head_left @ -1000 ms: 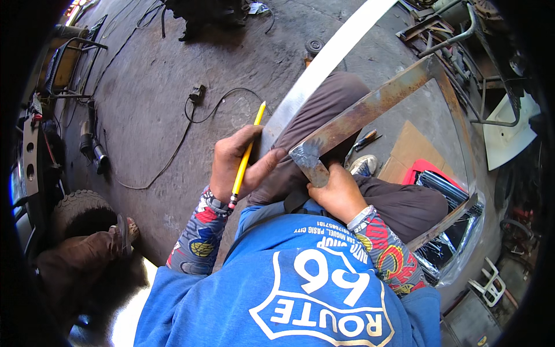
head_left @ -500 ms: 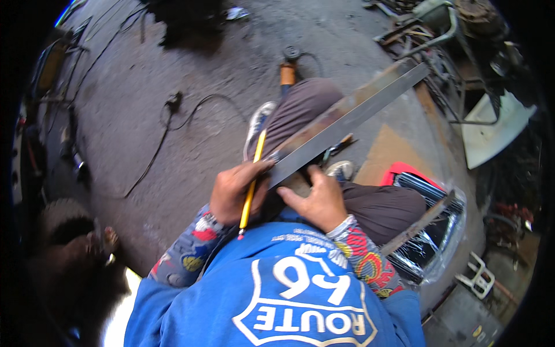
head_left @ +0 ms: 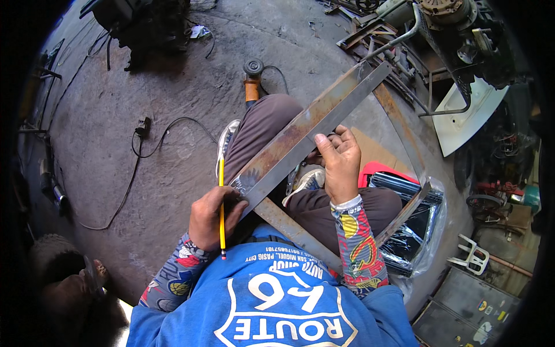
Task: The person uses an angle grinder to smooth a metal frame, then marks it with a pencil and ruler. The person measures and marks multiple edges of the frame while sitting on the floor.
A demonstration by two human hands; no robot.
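A rusty metal frame point(head_left: 289, 225) of flat-sided bars rests across my lap, tilted, with a grey flat steel strip point(head_left: 324, 133) lying along its far left bar. My left hand point(head_left: 211, 218) is closed at the strip's near end, with a yellow pencil point(head_left: 222, 173) held upright among its fingers, the eraser end toward me. Beside the strip's right edge, inside the frame, is my right hand point(head_left: 342, 165), its thumb up and fingers curled. Something dark shows between thumb and fingers, too small to name. The fingertips of my left hand are partly hidden.
An orange angle grinder point(head_left: 252, 87) lies on the floor beyond my knee. Its cord and a black plug point(head_left: 143, 126) lie to the left. Right of me are a plastic-wrapped black item point(head_left: 404, 231), a white panel point(head_left: 468, 115) and piled scrap metal point(head_left: 376, 34).
My right hand has moved up along the strip, away from my body, and its fingers have curled. The frame and my left hand with the pencil sit lower and further left in the view.
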